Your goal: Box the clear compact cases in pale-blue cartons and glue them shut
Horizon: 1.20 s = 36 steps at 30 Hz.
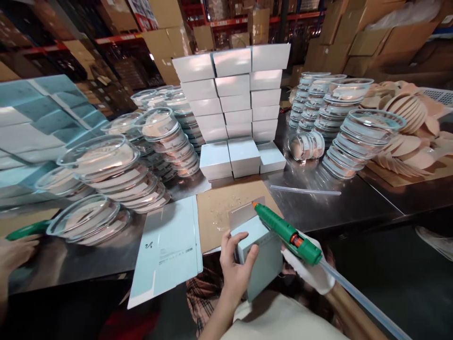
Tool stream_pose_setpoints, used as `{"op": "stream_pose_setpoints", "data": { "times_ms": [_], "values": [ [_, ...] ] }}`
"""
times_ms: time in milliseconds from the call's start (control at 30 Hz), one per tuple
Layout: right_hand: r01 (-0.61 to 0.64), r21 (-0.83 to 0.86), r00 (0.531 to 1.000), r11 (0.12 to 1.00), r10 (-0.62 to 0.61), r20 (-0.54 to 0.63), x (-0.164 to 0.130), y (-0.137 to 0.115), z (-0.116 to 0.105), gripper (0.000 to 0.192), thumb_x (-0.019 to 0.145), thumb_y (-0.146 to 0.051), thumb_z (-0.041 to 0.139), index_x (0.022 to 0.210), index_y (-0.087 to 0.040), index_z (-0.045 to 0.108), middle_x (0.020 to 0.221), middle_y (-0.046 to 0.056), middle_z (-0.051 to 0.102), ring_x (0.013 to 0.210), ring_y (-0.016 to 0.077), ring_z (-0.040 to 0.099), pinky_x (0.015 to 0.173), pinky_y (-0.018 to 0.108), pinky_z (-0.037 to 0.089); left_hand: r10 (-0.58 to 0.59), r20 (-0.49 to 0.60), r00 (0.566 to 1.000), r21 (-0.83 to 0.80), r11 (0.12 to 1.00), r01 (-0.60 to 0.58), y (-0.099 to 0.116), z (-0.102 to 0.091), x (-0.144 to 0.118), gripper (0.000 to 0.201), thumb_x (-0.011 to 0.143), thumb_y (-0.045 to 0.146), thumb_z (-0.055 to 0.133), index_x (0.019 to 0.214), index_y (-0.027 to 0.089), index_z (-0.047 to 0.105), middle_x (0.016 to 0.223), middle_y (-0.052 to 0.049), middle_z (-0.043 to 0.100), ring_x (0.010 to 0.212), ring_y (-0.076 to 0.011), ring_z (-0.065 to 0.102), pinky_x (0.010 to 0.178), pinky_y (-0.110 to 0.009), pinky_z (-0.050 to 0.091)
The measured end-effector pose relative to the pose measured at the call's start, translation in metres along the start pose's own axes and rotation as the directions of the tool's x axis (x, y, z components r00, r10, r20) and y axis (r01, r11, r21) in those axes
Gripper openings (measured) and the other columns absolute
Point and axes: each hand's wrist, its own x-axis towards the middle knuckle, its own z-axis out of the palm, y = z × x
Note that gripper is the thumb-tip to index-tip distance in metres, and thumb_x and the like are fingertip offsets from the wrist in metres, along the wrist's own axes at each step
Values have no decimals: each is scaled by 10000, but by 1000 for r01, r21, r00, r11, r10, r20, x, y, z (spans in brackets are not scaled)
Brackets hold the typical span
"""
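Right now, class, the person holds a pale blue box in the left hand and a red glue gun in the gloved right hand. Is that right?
Not quite: the glue gun is green, as the head view shows. The left hand does hold the pale blue box, and the gloved right hand holds the gun.

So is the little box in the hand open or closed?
Open: the box has one flap sticking up, with the glue gun tip beside it.

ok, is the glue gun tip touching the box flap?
Cannot tell. In the head view the glue gun tip sits right at the open flap's edge on the box, but no clear contact or gap shows.
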Motion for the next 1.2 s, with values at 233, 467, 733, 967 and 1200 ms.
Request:
{"op": "stream_pose_setpoints", "data": {
  "times_ms": [233,467,733,967,1200],
  "values": [
    [-333,201,940,921,342,-11,27,26,-14,391,708,-582,782,765,-199,726,557,14,643,488,171,562,506,309,497,-133,-12,991,-74,988,132,-7,-10,1,370,855,556,781,1044,239,762,1210,-97,671,1212,-297,621,996,-376,487],
    [-530,109,846,841,516,134,82,42,-14,406,826,-569,630,715,-182,685,500,45,626,454,187,570,453,289,436,-185,-1,983,-167,969,182,-4,-20,5,425,835,618,774,1017,234,752,1142,-89,685,1182,-300,623,974,-369,484],
    [-240,159,950,958,198,243,67,-8,-12,570,753,-524,809,1200,-176,746,1089,95,791,946,254,719,846,360,569,-113,108,988,-278,950,139,-3,-19,2,463,781,664,801,947,235,748,1096,-102,694,1221,-340,615,989,-411,503],
    [-1,336,853,942,-175,492,69,0,-6,787,743,-855,712,1142,-177,745,1223,134,719,1161,297,670,1040,449,519,-162,118,980,-551,810,200,0,-10,9,463,833,503,838,1171,311,587,1175,-64,667,1206,-292,678,1012,-423,527],
    [326,264,748,908,-419,516,62,7,-9,304,932,-429,769,1172,-248,725,1300,110,665,1229,226,644,1084,445,504,-10,154,988,-450,889,79,-4,-14,18,221,895,435,792,917,234,703,1098,-65,595,1206,-289,640,1047,-421,483]
  ]
}}
